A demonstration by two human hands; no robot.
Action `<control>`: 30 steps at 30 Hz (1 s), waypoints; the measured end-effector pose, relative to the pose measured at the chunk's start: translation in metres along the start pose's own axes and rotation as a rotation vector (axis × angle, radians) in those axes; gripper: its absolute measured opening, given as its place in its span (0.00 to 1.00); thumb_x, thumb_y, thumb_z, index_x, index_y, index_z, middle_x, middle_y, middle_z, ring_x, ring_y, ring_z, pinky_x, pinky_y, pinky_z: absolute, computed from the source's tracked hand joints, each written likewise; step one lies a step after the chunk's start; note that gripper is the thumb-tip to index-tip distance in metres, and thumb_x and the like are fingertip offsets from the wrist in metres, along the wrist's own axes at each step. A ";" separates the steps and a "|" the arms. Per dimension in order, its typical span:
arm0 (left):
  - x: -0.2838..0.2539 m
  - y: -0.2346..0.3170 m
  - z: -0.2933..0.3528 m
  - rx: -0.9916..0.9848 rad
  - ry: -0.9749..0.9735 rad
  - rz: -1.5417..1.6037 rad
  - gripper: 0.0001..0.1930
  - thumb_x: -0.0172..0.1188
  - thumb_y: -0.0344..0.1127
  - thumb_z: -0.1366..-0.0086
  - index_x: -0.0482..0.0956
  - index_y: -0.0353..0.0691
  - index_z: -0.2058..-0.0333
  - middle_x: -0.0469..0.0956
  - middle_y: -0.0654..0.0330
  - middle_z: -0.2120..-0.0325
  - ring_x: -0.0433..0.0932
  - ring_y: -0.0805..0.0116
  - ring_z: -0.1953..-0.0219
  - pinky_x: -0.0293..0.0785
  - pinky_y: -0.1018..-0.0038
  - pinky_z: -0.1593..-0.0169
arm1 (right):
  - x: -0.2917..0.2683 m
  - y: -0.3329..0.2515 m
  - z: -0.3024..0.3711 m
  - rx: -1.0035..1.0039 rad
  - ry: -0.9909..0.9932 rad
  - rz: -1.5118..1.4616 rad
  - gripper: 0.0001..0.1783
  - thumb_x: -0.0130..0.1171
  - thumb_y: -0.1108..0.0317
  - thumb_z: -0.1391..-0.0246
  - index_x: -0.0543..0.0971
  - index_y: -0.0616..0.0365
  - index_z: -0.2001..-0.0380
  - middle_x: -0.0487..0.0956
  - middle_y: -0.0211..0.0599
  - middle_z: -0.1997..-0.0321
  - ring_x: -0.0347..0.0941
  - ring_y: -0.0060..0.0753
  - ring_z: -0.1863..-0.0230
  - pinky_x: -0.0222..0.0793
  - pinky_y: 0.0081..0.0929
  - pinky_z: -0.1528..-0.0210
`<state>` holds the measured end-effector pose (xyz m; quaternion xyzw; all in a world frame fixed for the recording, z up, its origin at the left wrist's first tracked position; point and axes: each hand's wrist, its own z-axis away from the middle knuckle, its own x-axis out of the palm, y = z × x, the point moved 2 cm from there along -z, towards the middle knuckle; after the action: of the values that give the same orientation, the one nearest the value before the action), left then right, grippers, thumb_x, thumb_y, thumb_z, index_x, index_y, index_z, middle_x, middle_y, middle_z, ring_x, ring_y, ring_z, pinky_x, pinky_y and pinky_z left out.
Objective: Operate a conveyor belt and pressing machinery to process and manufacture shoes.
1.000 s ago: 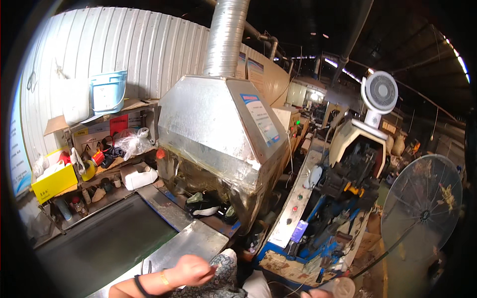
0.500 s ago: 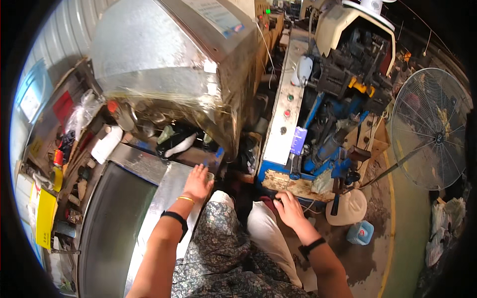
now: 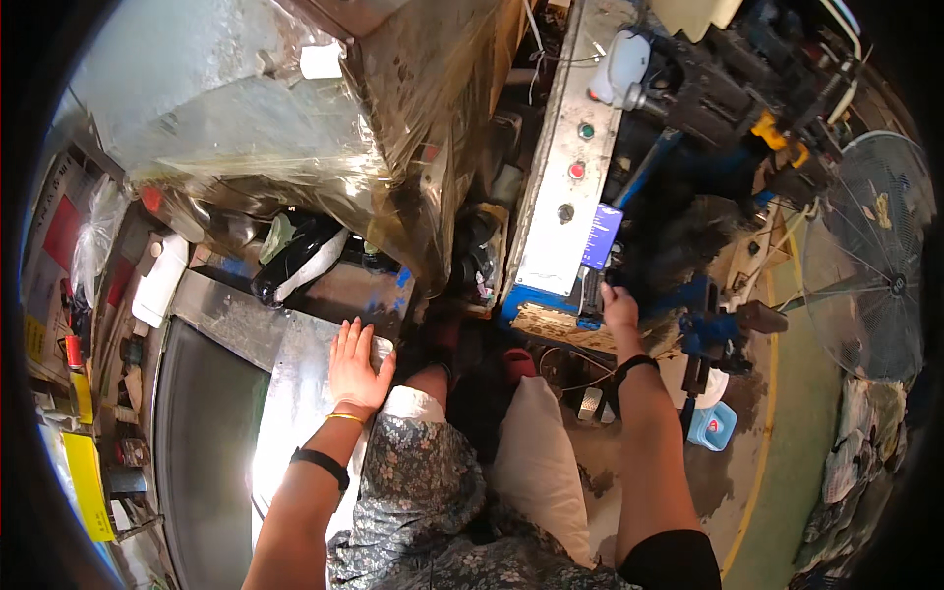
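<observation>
My left hand (image 3: 360, 374) lies flat on the bright metal ledge (image 3: 305, 369), fingers stretched out and holding nothing. Just ahead of it, a black and white shoe (image 3: 317, 264) rests at the mouth of the large metal housing (image 3: 246, 118), beneath hanging clear plastic. On the other side, my right hand (image 3: 620, 313) reaches to the near end of the blue machine (image 3: 546, 313), beside a dark metal part (image 3: 590, 293). Its fingers are closed and partly hidden; what they grip is too dark to make out.
A dark conveyor belt (image 3: 211, 452) runs along my left. The machine's white panel (image 3: 565, 216) carries green and red buttons and a purple label. A light blue container (image 3: 712, 426) stands on the floor at right, with a large fan (image 3: 865, 256) beyond. A white bottle (image 3: 162, 280) lies at far left.
My right hand has moved forward and right from beside my knee to the blue machine. My left hand remains on the ledge, its fingers flatter. The view has shifted closer to the machines.
</observation>
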<state>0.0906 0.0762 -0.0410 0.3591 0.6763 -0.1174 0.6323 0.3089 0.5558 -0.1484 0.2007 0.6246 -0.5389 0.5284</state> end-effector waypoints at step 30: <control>-0.006 -0.001 -0.003 0.011 -0.017 -0.001 0.32 0.58 0.51 0.41 0.71 0.36 0.43 0.66 0.45 0.37 0.58 0.43 0.32 0.51 0.50 0.31 | 0.005 -0.047 -0.004 -0.793 0.148 0.234 0.07 0.58 0.62 0.43 0.77 0.52 0.66 0.75 0.37 0.55 0.71 0.47 0.49 0.67 0.42 0.46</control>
<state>0.0872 0.0748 -0.0352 0.3613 0.6705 -0.1246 0.6359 0.2665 0.5415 -0.1315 0.0893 0.7929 -0.1771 0.5761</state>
